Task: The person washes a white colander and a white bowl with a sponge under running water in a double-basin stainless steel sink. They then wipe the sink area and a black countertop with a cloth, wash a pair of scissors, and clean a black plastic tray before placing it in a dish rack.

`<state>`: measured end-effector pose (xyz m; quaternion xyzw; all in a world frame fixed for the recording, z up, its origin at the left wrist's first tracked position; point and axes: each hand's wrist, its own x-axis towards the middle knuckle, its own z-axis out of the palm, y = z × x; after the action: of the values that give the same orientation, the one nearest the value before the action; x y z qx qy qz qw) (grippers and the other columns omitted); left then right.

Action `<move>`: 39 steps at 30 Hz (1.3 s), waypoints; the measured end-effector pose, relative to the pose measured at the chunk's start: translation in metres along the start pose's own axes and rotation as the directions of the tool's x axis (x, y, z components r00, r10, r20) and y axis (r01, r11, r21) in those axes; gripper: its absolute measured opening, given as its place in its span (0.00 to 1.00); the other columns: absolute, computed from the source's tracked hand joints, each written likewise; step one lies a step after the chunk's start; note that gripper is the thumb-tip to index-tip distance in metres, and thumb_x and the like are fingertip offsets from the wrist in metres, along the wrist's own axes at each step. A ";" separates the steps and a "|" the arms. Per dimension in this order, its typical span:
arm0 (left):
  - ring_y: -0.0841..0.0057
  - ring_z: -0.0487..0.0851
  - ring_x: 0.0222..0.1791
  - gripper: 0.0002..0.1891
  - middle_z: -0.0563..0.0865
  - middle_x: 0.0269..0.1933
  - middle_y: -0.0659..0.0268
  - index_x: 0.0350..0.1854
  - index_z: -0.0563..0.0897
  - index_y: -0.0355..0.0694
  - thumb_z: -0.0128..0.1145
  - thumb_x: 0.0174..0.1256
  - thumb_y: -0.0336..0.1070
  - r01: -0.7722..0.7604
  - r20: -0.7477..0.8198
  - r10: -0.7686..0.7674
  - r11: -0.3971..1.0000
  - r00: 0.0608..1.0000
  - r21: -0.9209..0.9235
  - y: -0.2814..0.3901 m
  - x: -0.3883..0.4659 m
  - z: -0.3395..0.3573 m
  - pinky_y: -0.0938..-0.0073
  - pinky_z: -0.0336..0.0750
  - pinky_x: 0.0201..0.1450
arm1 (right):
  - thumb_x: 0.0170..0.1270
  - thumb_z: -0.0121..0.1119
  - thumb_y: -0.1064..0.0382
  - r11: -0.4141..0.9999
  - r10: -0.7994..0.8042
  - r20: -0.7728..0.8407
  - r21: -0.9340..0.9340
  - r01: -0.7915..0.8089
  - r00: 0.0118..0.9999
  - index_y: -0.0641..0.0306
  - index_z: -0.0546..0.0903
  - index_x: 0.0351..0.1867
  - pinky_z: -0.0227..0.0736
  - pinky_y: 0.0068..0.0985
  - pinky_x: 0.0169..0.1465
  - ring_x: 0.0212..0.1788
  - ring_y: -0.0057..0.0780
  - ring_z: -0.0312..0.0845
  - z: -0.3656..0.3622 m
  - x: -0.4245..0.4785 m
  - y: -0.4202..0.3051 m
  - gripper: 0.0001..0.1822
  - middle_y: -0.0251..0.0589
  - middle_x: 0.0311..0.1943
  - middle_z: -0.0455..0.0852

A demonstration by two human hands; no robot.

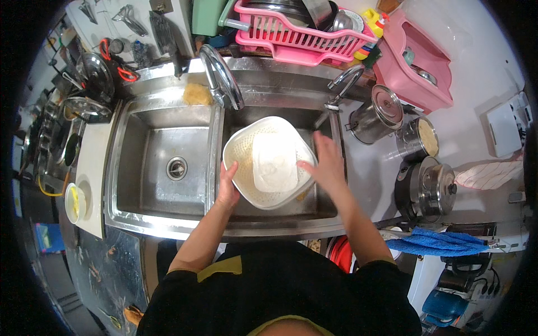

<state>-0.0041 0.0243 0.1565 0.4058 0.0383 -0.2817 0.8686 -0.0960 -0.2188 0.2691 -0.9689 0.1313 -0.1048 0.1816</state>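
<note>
A white plastic colander basket (241,168) is held tilted over the right basin of the steel sink. Inside it lies a pale rectangular plastic container (275,164), washed out by glare. My left hand (228,187) grips the basket's left rim, thumb on the inner side and fingers hidden beneath. At the opposite rim is my right hand (330,164), slightly blurred. Its thumb reaches over the edge while the fingers extend outside, and whether it grips the rim is unclear.
The left basin (168,193) has a drain strainer. A tall chrome faucet (225,80) rises behind the divider, near a yellow sponge (197,94). A smaller faucet (346,84) stands right, beside steel canisters (374,117). Behind sits a pink dish rack (302,40).
</note>
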 end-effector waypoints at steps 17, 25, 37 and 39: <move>0.51 0.72 0.60 0.44 0.71 0.60 0.47 0.70 0.58 0.42 0.52 0.40 0.25 -0.560 0.480 0.345 0.184 0.807 0.808 0.043 -0.037 0.116 0.62 0.67 0.64 | 0.67 0.54 0.48 -0.425 0.190 0.669 0.716 -0.554 0.719 0.62 0.66 0.63 0.67 0.42 0.60 0.59 0.37 0.71 0.134 0.010 0.069 0.29 0.42 0.60 0.71; 0.50 0.73 0.58 0.46 0.72 0.59 0.46 0.69 0.60 0.40 0.60 0.39 0.24 -0.769 0.810 0.237 -0.257 0.537 0.585 0.038 -0.058 0.163 0.58 0.69 0.59 | 0.69 0.51 0.54 -0.581 -0.044 0.100 0.807 -0.107 0.994 0.64 0.70 0.60 0.73 0.32 0.58 0.52 0.33 0.78 0.156 0.032 0.062 0.23 0.41 0.53 0.80; 0.47 0.72 0.58 0.52 0.69 0.62 0.43 0.69 0.63 0.45 0.62 0.27 0.18 -0.771 0.876 0.148 -0.422 0.459 0.476 0.033 -0.089 0.203 0.56 0.71 0.56 | 0.67 0.53 0.52 -0.627 -0.020 0.195 0.762 -0.164 0.981 0.57 0.73 0.59 0.78 0.30 0.48 0.48 0.27 0.80 0.124 0.051 0.042 0.21 0.37 0.52 0.81; 0.47 0.72 0.59 0.52 0.69 0.62 0.44 0.69 0.62 0.44 0.59 0.26 0.20 -0.757 0.875 0.142 -0.450 0.463 0.474 0.033 -0.094 0.205 0.55 0.70 0.57 | 0.67 0.53 0.52 -0.644 -0.053 0.123 0.754 -0.128 0.991 0.56 0.74 0.58 0.79 0.29 0.46 0.47 0.26 0.81 0.128 0.040 0.044 0.21 0.36 0.51 0.81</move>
<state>-0.0986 -0.0645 0.3432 0.7672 -0.5607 0.1590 0.2678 -0.0361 -0.2283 0.1419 -0.2406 -0.0055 -0.1062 0.9648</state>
